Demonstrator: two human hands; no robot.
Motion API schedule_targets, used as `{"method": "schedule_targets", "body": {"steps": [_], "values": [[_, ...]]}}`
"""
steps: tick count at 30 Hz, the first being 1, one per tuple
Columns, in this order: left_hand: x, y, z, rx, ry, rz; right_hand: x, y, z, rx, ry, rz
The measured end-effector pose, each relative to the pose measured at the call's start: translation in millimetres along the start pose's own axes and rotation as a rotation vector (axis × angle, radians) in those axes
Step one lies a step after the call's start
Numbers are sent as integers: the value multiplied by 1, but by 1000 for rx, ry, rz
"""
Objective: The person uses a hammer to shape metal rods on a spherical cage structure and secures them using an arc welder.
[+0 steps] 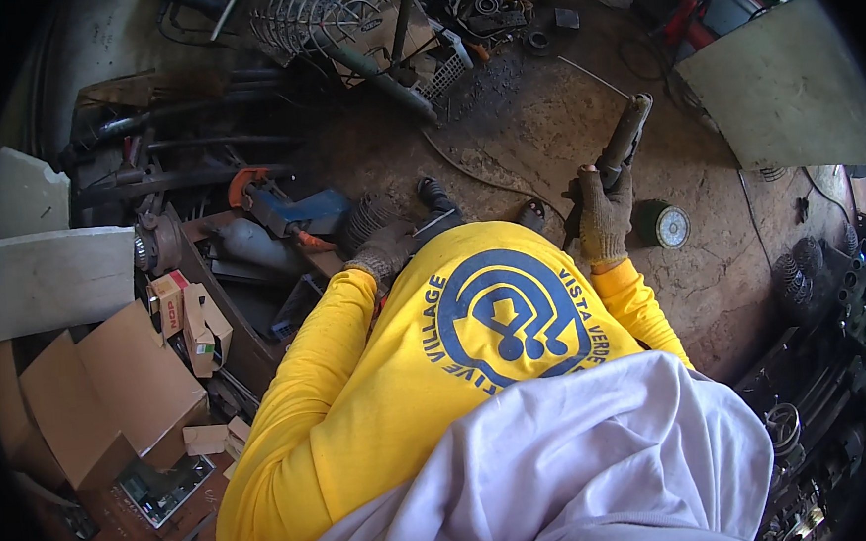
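My right hand (605,212), in a brown knit work glove, is closed round a thick grey welding electrode holder (628,130) pointing up and away. A thin welding rod (592,75) extends from its tip to the upper left. My left hand (384,251), also gloved, is low at my left side with its fingers curled. A thin pale strip or rod (436,221) shows at its fingertips; what it is cannot be made out. Just right of my right hand, a dark green can (664,225) with a pale round end rests on the floor.
A blue and orange machine (300,207) stands among metal bars at left, near cardboard boxes (113,389). A wire fan guard (318,15) is at the far side. A cable (476,161) crosses the brown floor. At right are a metal sheet (784,90) and dark machine parts (843,335).
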State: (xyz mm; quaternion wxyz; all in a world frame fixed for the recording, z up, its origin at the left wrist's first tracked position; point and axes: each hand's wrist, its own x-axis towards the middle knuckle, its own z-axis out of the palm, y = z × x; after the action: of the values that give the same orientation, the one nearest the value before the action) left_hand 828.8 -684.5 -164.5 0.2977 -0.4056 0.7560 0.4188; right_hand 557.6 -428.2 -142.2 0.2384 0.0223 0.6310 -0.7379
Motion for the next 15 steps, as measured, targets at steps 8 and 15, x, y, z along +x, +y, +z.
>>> {"method": "schedule_targets", "body": {"steps": [8,15], "values": [[1,4,-3,42,-32,-43,1,6,-3,-13,27,-5],[7,0,-3,67,-39,-34,-4,1,-1,-20,40,0]]}}
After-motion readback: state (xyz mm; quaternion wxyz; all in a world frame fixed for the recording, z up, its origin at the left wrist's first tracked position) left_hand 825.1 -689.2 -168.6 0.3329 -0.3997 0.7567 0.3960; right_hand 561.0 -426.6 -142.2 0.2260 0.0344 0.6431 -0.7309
